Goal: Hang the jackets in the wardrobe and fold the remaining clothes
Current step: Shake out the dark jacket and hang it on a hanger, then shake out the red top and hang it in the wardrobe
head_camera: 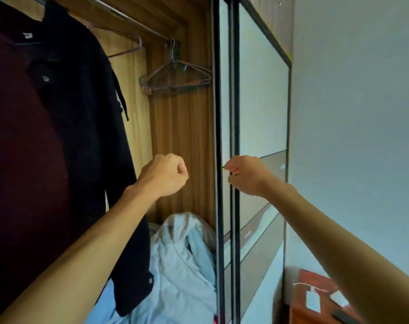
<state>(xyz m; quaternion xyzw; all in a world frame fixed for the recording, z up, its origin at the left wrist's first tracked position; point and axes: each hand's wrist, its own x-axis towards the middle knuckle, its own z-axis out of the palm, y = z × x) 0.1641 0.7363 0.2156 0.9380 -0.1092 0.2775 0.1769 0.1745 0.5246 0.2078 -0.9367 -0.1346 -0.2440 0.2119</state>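
— Which step is this, would you say?

— The hanging looks done to me. A black jacket (82, 113) and a maroon jacket (19, 148) hang side by side, touching, from the rail (133, 19) on the left of the wardrobe. My guess is that the door comes next.

— Which hand is on it?

— The right hand (245, 175). The arm reaches forward from the near right, and the fingers are curled onto the black edge of the sliding door (262, 90), pinching the frame (there's a speck of green at the fingertips that I can't make out).

— And the other?

— The left hand (165, 175) is a closed fist, knuckles up, holding nothing that I can see. It hovers before the wooden back panel (182, 127), between the black jacket and the door's edge, touching neither.

— So what does the next move call for?

— Sliding that door would need a steady sideways pull along its track. But the folding isn't done, I'd judge. A crumpled heap of pale blue clothes (180, 265) lies low in the wardrobe, below both hands. Shutting the door would close the heap in, so it would be better to let go and reach down for it. The empty wire hangers (177, 76) at the rail's far right end aren't needed.
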